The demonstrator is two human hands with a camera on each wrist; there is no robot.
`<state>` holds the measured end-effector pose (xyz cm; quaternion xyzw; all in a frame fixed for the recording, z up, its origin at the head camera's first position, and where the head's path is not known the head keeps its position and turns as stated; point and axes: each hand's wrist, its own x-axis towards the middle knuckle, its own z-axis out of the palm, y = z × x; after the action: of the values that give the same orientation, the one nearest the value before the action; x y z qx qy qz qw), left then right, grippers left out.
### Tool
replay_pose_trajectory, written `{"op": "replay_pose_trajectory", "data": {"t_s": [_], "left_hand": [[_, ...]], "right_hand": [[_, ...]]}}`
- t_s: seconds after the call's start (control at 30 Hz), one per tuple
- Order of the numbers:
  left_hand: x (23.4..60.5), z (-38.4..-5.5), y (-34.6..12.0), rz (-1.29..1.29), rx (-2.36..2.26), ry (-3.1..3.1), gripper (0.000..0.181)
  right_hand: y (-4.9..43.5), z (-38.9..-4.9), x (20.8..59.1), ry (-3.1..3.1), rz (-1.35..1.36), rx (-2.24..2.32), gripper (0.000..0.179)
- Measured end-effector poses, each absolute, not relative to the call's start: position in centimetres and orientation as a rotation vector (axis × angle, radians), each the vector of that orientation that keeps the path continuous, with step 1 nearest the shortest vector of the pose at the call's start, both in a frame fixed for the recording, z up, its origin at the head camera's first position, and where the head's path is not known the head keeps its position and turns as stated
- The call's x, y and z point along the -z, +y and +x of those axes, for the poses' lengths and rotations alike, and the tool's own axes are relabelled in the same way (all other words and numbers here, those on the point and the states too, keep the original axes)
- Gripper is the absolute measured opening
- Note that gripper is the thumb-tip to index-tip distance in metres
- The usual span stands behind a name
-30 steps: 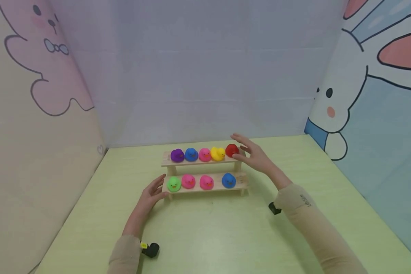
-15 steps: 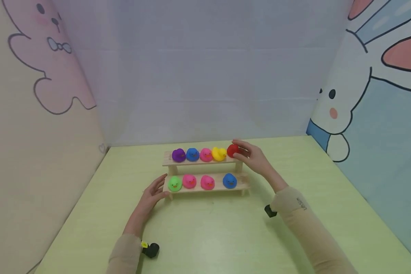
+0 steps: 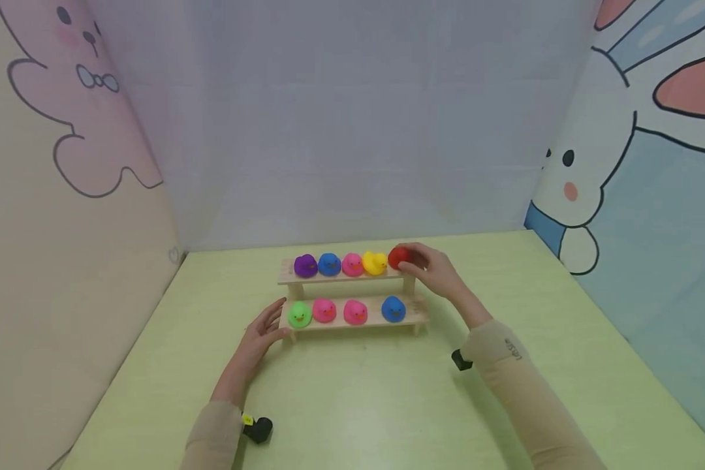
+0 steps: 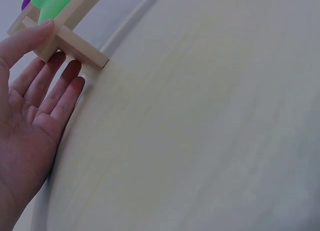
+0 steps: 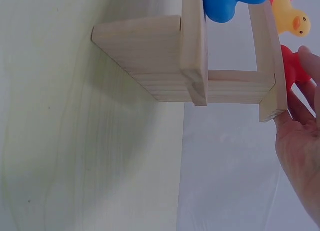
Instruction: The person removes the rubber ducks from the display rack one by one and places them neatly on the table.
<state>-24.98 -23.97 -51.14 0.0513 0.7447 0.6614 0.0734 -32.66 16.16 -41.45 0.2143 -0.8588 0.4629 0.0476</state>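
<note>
A two-tier wooden stand point(image 3: 379, 319) bears small rubber ducks. At the right end of its upper tier, my right hand point(image 3: 438, 272) pinches a red rubber duck point(image 3: 397, 257) between thumb and fingers. The right wrist view has the red duck partly covered by the thumb and fingers. My left hand point(image 3: 258, 336) holds the left end of the lower tier, beside a green duck point(image 3: 299, 315). Seen from the left wrist, the thumb lies at the board's edge and the fingertips at the wood of the leg point(image 4: 82, 50).
Left of the red duck stand yellow point(image 3: 375, 264), pink point(image 3: 353, 265), blue point(image 3: 329, 264) and purple point(image 3: 305, 266) ducks. Two pink ducks point(image 3: 324, 311) and a blue duck point(image 3: 393, 309) share the lower tier with the green one. Cloth walls point(image 3: 352, 130) border the pale table point(image 3: 352, 405).
Spread around the red duck at first, my right fingers have come down and drawn in on it. The left hand keeps its place at the stand.
</note>
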Motion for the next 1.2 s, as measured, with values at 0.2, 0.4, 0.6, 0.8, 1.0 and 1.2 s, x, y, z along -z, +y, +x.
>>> {"op": "replay_pose_trajectory", "data": {"t_s": [0.2,0.4,0.6,0.8,1.0,1.2], "left_hand": [[51.0,-25.0,-23.8,0.109,-1.992,2.228,0.074],[50.9,-24.8,-23.7,0.140,-1.987,2.235,0.072],[50.6,-25.0,-23.6,0.148,-1.997,2.213,0.072],[50.4,-25.0,-23.6,0.148,-1.998,2.216,0.071],[50.8,-24.8,-23.7,0.148,-2.002,2.223,0.069],[50.9,-24.7,-23.7,0.155,-2.006,2.225,0.069]], "right_hand": [[16.2,-32.8,41.5,-2.603,0.643,-1.452,0.044],[16.4,-32.3,41.0,-2.561,0.661,-1.552,0.044],[16.5,-32.3,40.7,-2.553,0.649,-1.587,0.044],[16.8,-33.2,41.1,-2.534,0.643,-1.622,0.044],[17.2,-33.7,40.9,-2.493,0.655,-1.630,0.044],[18.1,-34.4,40.9,-2.419,0.684,-1.598,0.046]]}}
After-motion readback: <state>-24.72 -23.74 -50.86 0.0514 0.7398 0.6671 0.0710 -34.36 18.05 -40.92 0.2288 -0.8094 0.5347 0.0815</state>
